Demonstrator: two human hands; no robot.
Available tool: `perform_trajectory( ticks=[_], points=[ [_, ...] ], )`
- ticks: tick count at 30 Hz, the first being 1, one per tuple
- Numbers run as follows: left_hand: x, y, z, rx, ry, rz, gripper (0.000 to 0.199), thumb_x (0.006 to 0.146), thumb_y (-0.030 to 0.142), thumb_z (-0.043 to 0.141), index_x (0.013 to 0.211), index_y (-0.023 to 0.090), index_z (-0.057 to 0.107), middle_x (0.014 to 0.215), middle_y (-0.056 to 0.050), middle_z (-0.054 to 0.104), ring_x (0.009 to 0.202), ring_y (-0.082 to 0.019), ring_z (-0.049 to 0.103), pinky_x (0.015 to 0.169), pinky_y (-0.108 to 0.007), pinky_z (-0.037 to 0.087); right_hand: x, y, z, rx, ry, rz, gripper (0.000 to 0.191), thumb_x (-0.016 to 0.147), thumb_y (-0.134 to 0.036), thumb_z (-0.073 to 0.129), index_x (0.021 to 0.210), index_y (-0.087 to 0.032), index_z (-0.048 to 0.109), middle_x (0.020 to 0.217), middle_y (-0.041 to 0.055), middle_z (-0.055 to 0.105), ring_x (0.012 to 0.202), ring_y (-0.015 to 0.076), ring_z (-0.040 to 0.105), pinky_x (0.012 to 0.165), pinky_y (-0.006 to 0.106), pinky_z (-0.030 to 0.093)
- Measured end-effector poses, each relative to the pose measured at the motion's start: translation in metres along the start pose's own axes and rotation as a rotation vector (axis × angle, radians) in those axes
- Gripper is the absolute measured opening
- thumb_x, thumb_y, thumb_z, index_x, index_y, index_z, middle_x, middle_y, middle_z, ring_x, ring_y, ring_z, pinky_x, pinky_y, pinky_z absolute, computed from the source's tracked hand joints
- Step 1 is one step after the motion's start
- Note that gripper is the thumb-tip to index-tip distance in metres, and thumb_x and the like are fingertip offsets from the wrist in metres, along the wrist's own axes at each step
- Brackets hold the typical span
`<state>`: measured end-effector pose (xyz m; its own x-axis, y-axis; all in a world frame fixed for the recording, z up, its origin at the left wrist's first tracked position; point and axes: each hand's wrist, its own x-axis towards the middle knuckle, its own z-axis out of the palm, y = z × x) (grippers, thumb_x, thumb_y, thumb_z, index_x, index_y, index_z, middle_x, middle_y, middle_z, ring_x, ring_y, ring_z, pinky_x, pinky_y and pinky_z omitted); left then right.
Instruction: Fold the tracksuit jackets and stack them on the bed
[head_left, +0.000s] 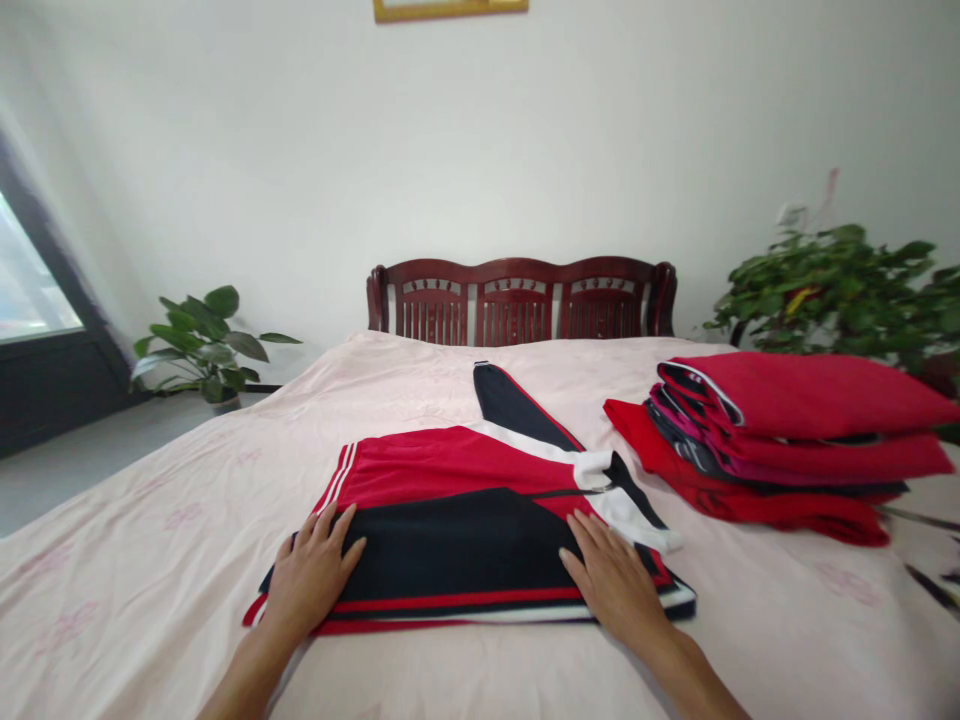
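A red, navy and white zip jacket (442, 460) lies on the bed, its collar toward the right. The near sleeve, navy with a red stripe, is folded flat across the body. The far navy sleeve (517, 400) stretches out toward the headboard. My left hand (311, 565) rests with fingers spread on the cuff end of the folded sleeve, by the striped hem. Near the shoulder and collar, my right hand (611, 575) lies flat on the jacket, fingers extended. Neither hand grips the cloth.
To the right stands a stack of folded red and dark clothes (795, 440) on the pale pink bedsheet (150, 550). A dark wooden headboard (517, 300) is at the back. Potted plants (210, 340) flank the bed, the leafier plant (840, 290) at the right.
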<state>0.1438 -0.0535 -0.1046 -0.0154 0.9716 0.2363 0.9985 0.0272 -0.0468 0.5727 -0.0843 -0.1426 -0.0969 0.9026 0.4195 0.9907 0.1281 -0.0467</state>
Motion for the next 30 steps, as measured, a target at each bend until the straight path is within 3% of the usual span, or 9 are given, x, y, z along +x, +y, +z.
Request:
perform_trajectory(
  ticks=[11,18,21,23,27,30],
  points=[
    [-0.002,0.001,0.000,0.034,0.032,0.022,0.055,0.095,0.043,0.041,0.147,0.025,0.043,0.152,-0.011,0.042,0.136,-0.030,0.041,0.106,-0.046,0.037,0.001,-0.003,-0.004,-0.007,-0.010,0.006,0.059,0.097,-0.051,0.036,0.139,-0.013,0.053,0.145,0.0129,0.051,0.135,0.0277,0.046,0.111,0.046,0.036],
    [-0.010,0.010,-0.001,0.024,0.227,0.060,0.051,0.095,0.034,0.044,0.145,0.025,0.047,0.156,-0.010,0.035,0.146,-0.033,0.025,0.117,-0.053,0.021,0.001,-0.005,-0.003,-0.008,-0.038,0.041,0.060,0.097,-0.049,0.036,0.142,-0.011,0.050,0.146,0.0148,0.050,0.136,0.0293,0.044,0.112,0.049,0.034],
    [-0.014,0.016,-0.001,-0.052,0.268,0.163,0.051,0.095,0.034,0.044,0.146,0.027,0.045,0.158,-0.007,0.035,0.147,-0.029,0.024,0.120,-0.047,0.021,0.006,-0.024,-0.013,-0.011,-0.014,0.040,0.065,0.096,-0.051,0.038,0.146,-0.010,0.044,0.150,0.0155,0.045,0.139,0.0321,0.039,0.114,0.053,0.029],
    [-0.016,0.022,0.000,-0.096,0.267,0.253,0.054,0.095,0.037,0.046,0.148,0.029,0.042,0.159,-0.005,0.033,0.148,-0.028,0.024,0.120,-0.046,0.023,0.012,-0.045,-0.024,0.028,-0.025,-0.059,0.065,0.096,-0.051,0.038,0.149,-0.014,0.039,0.155,0.0120,0.037,0.143,0.0303,0.032,0.117,0.052,0.024],
    [-0.018,0.033,0.005,-0.113,0.209,0.472,0.059,0.095,0.042,0.048,0.151,0.037,0.032,0.161,-0.002,0.029,0.147,-0.029,0.026,0.118,-0.051,0.026,0.028,-0.093,-0.043,0.161,-0.144,-0.305,0.061,0.098,-0.049,0.038,0.153,-0.024,0.032,0.160,0.0053,0.028,0.147,0.0253,0.024,0.120,0.047,0.018],
    [-0.019,0.035,0.006,-0.105,0.143,0.555,0.059,0.096,0.047,0.044,0.152,0.041,0.027,0.158,-0.001,0.036,0.144,-0.028,0.033,0.115,-0.052,0.029,0.039,-0.109,-0.040,0.250,-0.261,-0.394,0.060,0.097,-0.053,0.037,0.152,-0.027,0.034,0.159,0.0045,0.029,0.147,0.0245,0.024,0.120,0.047,0.019]
  ],
)
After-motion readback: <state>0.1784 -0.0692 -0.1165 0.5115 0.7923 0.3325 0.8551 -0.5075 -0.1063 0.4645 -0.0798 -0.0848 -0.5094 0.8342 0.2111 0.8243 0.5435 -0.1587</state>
